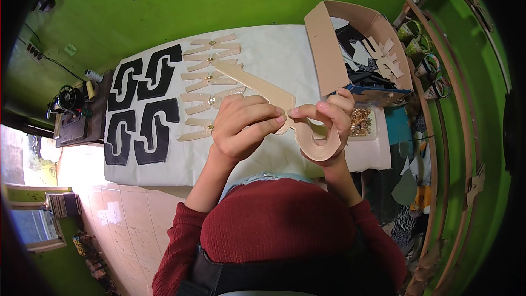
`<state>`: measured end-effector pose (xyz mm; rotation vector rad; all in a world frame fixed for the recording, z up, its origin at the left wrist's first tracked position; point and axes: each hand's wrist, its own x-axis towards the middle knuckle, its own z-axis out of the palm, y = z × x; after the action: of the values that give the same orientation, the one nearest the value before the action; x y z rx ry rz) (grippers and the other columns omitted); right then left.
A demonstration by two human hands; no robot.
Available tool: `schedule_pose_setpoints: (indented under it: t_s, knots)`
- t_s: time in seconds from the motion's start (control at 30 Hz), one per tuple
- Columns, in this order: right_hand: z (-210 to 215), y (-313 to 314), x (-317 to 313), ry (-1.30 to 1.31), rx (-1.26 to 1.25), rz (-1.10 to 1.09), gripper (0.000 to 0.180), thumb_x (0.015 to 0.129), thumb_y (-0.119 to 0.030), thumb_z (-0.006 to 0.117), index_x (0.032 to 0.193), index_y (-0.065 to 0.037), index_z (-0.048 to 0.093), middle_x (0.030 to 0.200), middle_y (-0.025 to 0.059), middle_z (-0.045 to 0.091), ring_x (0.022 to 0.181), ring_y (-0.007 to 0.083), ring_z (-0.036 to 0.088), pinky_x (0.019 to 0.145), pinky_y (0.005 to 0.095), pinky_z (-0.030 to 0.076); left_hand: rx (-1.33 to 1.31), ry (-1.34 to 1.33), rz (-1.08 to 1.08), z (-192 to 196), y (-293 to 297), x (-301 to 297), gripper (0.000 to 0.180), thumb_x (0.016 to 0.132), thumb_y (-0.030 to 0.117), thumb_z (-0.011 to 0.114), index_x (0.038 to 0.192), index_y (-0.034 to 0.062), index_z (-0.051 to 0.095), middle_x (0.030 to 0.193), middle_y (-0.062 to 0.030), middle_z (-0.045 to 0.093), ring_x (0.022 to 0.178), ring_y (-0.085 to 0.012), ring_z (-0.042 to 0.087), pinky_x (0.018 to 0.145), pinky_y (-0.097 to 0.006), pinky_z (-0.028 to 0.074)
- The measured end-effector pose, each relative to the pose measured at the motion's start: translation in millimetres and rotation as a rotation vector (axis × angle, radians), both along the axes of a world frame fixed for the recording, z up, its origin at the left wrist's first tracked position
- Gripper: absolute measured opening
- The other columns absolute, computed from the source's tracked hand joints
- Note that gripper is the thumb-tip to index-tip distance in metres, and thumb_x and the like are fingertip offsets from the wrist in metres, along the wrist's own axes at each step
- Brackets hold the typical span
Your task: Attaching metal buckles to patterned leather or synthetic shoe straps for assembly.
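Observation:
Above the front part of the white-covered table, my left hand (246, 125) and my right hand (333, 118) hold a beige strap piece (276, 92) with stitched edges, which looks like leather. Its long pointed end slants up to the left, while the other end curls round below my right fingers. Both hands pinch it near its narrow middle, thumbs and fingertips close together. Whether something small sits between the fingertips is hidden. Left of my left hand lies a column of beige crossed strap pieces (209, 79), each with a small gold-coloured fitting at its centre.
Several black S-shaped pieces (155, 131) lie on the table's left side. A cardboard box (323, 44) of scraps stands at the back right. By my right hand sits a clear tray (374, 123) of gold fittings. A sewing machine (68, 101) stands far left.

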<state>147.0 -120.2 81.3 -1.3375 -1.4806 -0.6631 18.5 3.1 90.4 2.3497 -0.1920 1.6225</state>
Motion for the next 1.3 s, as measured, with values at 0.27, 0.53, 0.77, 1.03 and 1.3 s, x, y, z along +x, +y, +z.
schedule_pose_setpoints:
  t_s: [0.27,0.53,0.77,1.03,1.3]
  knots:
    - [4,-7,-2,0.052,0.018,-0.047,0.048,0.071,-0.022,0.077,0.104,-0.015,0.042,0.084,-0.0114,0.069,0.079,0.0116,0.043,0.094,0.0382,0.028,-0.073,-0.078,-0.027,-2,-6,6,0.015,0.065,0.003,0.071,0.076,0.0111,0.063,0.080,-0.0004,0.065,0.071,-0.0170,0.061,0.062,-0.027,0.041]
    - [7,-15,-5,-0.032,0.003,-0.130,0.049,0.070,-0.026,0.078,0.104,-0.017,0.044,0.086,-0.0145,0.068,0.072,0.0096,0.039,0.091,0.0351,0.030,-0.142,-0.106,-0.052,-4,-8,5,0.019,0.063,0.000,0.072,0.077,0.0099,0.063,0.079,-0.0015,0.065,0.069,-0.0175,0.061,0.059,-0.027,0.042]
    - [-4,-3,-1,0.031,0.056,-0.049,0.058,0.067,-0.025,0.080,0.109,-0.015,0.041,0.088,-0.0109,0.068,0.075,0.0113,0.046,0.093,0.0388,0.030,-0.136,-0.117,-0.023,-11,-3,3,0.018,0.065,0.001,0.073,0.078,0.0093,0.064,0.079,-0.0018,0.066,0.068,-0.0170,0.060,0.057,-0.027,0.042]
    - [-25,-3,7,0.256,-0.233,0.100,0.058,0.066,-0.020,0.080,0.111,-0.011,0.044,0.081,-0.0020,0.070,0.084,0.0160,0.059,0.097,0.0439,0.024,-0.119,0.280,0.277,-12,4,-10,0.019,0.065,0.003,0.072,0.081,0.0122,0.066,0.089,0.0004,0.070,0.084,-0.0215,0.061,0.081,-0.032,0.037]
    - [-93,15,13,1.448,-0.568,0.427,0.049,0.072,-0.006,0.077,0.110,-0.003,0.045,0.091,0.0088,0.064,0.081,0.0147,0.064,0.072,0.0245,0.050,-0.981,1.035,-0.087,-78,56,-32,0.019,0.076,0.016,0.074,0.083,0.0010,0.066,0.081,-0.0079,0.069,0.070,-0.0153,0.064,0.065,-0.027,0.048]
